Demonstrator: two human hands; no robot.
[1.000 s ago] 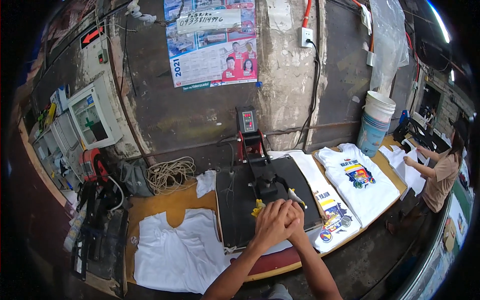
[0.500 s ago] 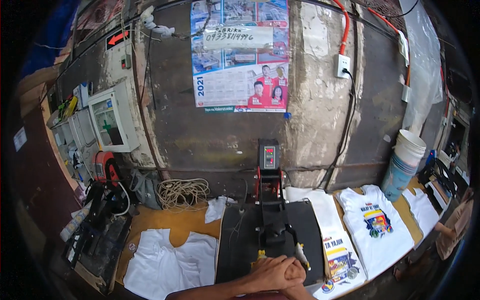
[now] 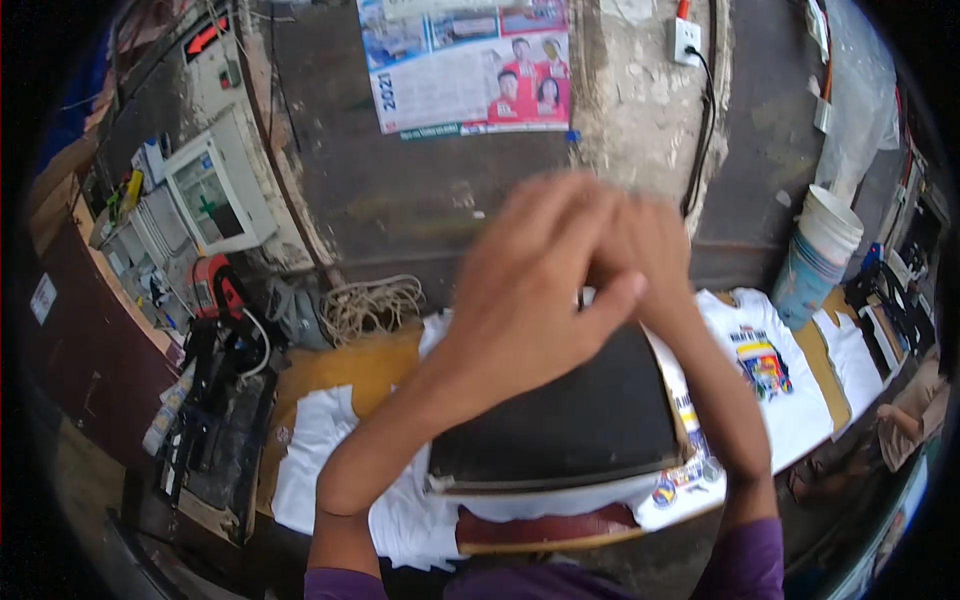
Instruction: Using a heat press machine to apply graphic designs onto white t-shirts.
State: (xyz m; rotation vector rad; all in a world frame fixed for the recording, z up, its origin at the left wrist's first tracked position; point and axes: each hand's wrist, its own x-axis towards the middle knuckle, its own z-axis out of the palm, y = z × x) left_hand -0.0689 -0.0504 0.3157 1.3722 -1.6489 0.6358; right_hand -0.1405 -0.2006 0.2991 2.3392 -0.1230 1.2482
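Note:
Both my hands are raised over the back of a black heat press (image 3: pixel 560 420), side by side and smeared by motion. My left hand (image 3: pixel 545 270) curls forward with its thumb out to the side. My right hand (image 3: pixel 648 245) is closed beside it. They appear wrapped around the press handle, which they hide along with the control box. White cloth (image 3: pixel 560 503) shows below the front edge of the black plate. A white shirt (image 3: pixel 320 440) lies left of the press. To the right, a printed white shirt (image 3: pixel 760 365) lies flat.
A second, red-and-black press (image 3: pixel 215 400) stands at the left, near a coil of rope (image 3: pixel 372 308). Stacked buckets (image 3: pixel 815 260) stand at the back right. A power cord (image 3: pixel 702 130) hangs from a wall outlet. Another person's arm (image 3: pixel 905 420) shows at the right edge.
My hands have moved from the front of the press up and away to its back. The black plate's front edge now shows, with white cloth below it. The view has tilted down.

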